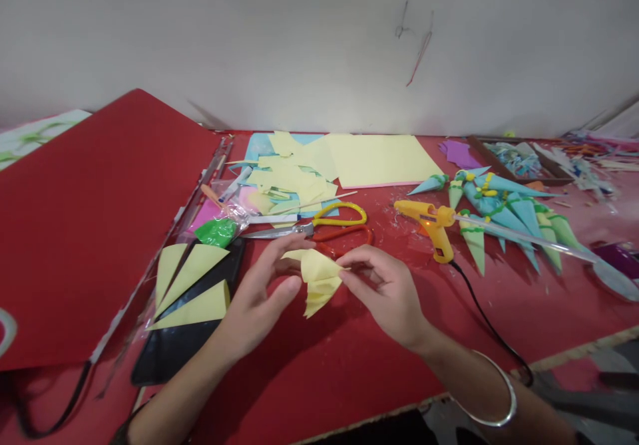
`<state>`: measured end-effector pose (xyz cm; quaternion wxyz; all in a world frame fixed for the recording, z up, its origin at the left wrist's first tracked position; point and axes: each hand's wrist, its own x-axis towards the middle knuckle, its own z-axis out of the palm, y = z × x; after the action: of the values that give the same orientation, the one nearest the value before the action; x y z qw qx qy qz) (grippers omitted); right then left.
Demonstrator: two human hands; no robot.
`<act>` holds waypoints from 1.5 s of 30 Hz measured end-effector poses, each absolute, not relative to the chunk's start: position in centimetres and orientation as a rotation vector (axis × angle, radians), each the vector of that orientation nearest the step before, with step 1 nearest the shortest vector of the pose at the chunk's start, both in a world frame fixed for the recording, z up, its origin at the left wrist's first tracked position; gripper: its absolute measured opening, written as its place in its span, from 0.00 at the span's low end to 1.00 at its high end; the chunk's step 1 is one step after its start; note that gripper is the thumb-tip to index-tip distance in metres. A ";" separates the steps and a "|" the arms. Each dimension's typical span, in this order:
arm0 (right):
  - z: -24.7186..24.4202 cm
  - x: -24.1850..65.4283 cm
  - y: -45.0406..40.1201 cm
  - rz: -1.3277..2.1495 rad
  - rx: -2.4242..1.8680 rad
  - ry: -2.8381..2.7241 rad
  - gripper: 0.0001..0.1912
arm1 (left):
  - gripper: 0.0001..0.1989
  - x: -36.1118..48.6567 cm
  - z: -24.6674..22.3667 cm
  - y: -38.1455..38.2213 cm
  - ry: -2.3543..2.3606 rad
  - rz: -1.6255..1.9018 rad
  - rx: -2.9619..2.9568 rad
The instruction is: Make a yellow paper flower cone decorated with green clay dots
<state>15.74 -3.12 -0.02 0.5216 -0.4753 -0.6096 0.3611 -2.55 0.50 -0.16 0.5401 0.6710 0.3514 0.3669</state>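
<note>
A crumpled, folded piece of pale yellow paper [319,277] is held up above the red table. Thumb and fingertips of my right hand [387,290] pinch its right corner. My left hand [264,292] is open at the paper's left side, thumb and fingers apart; its fingertips reach the paper's upper left edge, partly hidden behind it. Just beyond lie scissors [303,231] with one yellow and one red handle loop. To the left, several yellow paper cones [202,306] rest on a black flat device [170,360].
A yellow glue gun [435,224] lies on the right, its black cord [492,328] running to the front edge. Beyond it are several blue and green paper cones [519,215]. Yellow sheets [384,159] and scraps lie at the back. A large red board [114,232] leans at left.
</note>
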 end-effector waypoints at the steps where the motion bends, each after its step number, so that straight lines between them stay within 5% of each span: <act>1: 0.0 15.8 -3.1 0.847 -1.133 -1.459 0.04 | 0.20 -2.5 -0.1 0.6 0.829 0.870 1.524; 9: 0.1 15.7 -3.1 0.768 -1.116 -1.500 0.06 | 0.20 -1.3 -0.1 0.6 0.982 0.853 1.278; 14: -0.1 15.7 -3.1 0.787 -1.134 -1.493 0.05 | 0.11 -1.1 0.1 0.7 1.005 0.752 1.361; 22: -0.5 15.5 -2.9 0.956 -1.190 -1.407 0.07 | 0.11 -1.2 -0.6 0.1 1.101 0.998 1.572; 31: -0.6 15.5 -2.7 1.038 -1.234 -1.419 0.02 | 0.27 -0.7 -0.4 0.1 0.887 0.838 1.375; 37: -1.0 15.9 -2.6 0.510 -1.230 -1.800 0.19 | 0.24 -0.5 -0.7 0.1 0.941 0.781 1.338; 45: -0.4 16.1 -2.5 0.347 -1.250 -2.144 0.12 | 0.27 -0.6 -0.4 -0.2 0.967 0.709 1.382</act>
<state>16.06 -2.52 -0.37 0.3126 -0.4740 -0.8126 0.1316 -0.58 -0.21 -0.40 0.6099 0.5987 0.4186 0.3072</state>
